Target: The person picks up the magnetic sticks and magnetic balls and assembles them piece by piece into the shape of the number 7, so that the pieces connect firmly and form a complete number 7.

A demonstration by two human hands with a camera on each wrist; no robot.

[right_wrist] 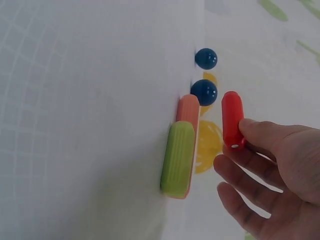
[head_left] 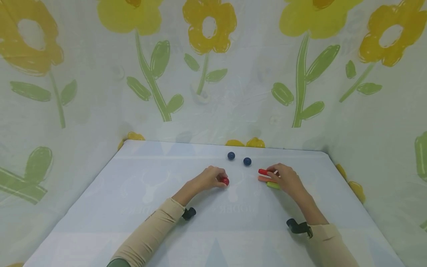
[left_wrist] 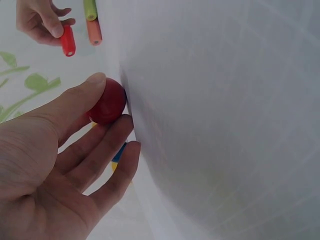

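Left hand (head_left: 210,178) has the red ball (left_wrist: 108,102) pinched between thumb and fingers, low at the counter (head_left: 230,230). Right of the red ball, the right hand (head_left: 287,179) pinches a red stick (right_wrist: 231,117) above the counter, its other fingers loosely apart. Also right of the red ball, an orange stick (right_wrist: 188,107) and a green stick (right_wrist: 178,157) lie side by side. Beyond the red ball sit one blue ball (head_left: 231,155) and, farther right, a second blue ball (head_left: 247,161).

Pale table (head_left: 253,237), light-blue triangle prints (head_left: 216,256); white backdrop (head_left: 250,96) behind, bearing yellow flowers (head_left: 133,20), green leaves (head_left: 160,59).
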